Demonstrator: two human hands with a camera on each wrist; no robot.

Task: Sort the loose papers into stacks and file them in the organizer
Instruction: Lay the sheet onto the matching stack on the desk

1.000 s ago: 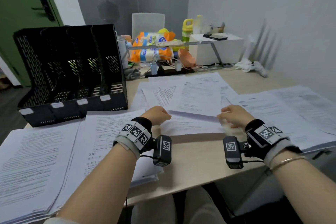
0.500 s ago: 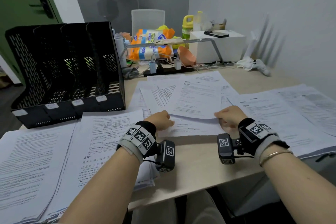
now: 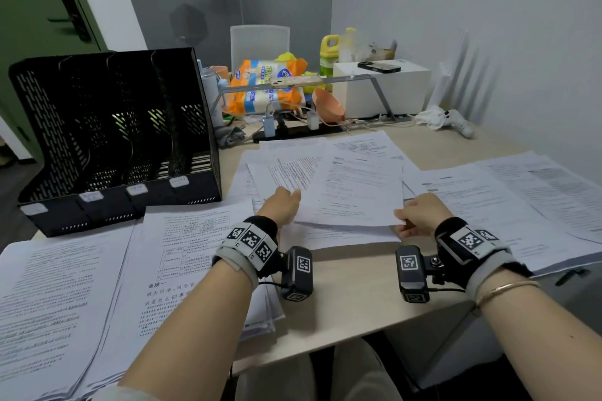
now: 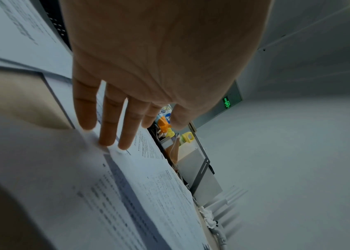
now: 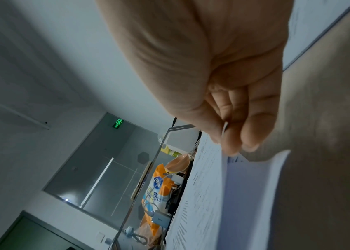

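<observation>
Loose printed sheets lie fanned in the middle of the desk. My right hand pinches the near right corner of the top sheet; in the right wrist view the thumb and fingers close on that sheet's edge, which is lifted a little. My left hand lies at the sheet's left edge, and its straight fingers press on the papers beneath. The black mesh organizer stands at the back left with its slots showing no paper.
Two paper stacks lie at the near left, overhanging the desk's front edge. More stacks lie at the right. Behind are a power strip, an orange bowl, a snack bag, a white box and a metal stand.
My left hand has moved forward from the sheet's near edge onto the pile, with its fingers straightened. The right hand keeps its pinch on the sheet's corner.
</observation>
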